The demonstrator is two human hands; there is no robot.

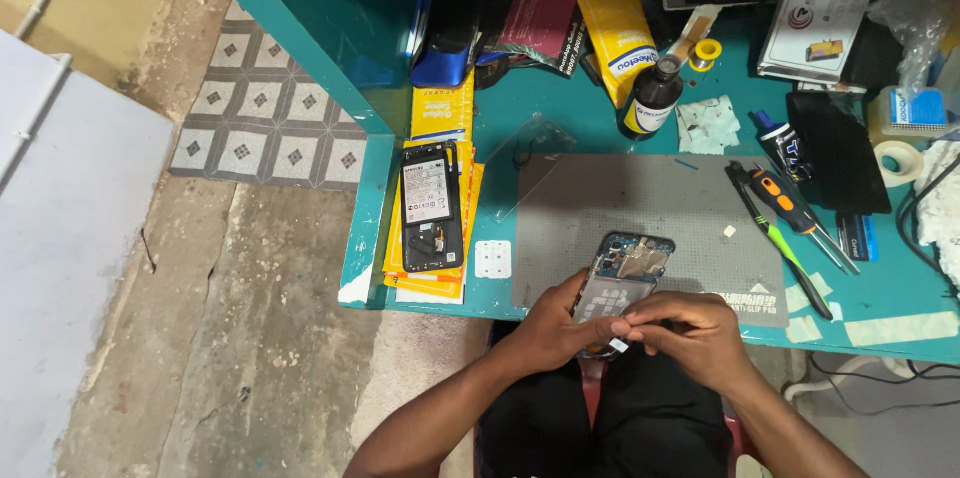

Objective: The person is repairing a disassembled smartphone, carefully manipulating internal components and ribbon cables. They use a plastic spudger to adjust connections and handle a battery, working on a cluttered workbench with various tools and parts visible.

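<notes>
Worn concrete floor (250, 338) fills the near left, giving way farther off to a strip of patterned tiles (260, 108); that whole side is open room. Against it stands a teal table (560, 103) whose chipped near-left corner juts over the floor, with a teal upright panel rising at its far left.

Nearest of all, over the person's dark-clothed lap at the table's near edge, the left hand (545, 323) wraps its fingers around the lower end of an opened phone (622, 278), back cover off, circuit boards and metal shields showing. The right hand (690, 328) meets it from the right, its fingers pinched closed on a small white tab (618, 345) at the phone's near end. The phone's far end lies over the near edge of a grey rubbery mat (640, 208), flat and mostly bare.

Left of the mat lies a second phone (432, 206) with its battery showing, on a stack of yellow packets. Right of the mat lie screwdrivers (790, 213) with orange and green handles. Farther back stand a dark glass bottle (655, 96), a yellow pouch (615, 33), a white tape roll (900, 160) and a white box (825, 3).
</notes>
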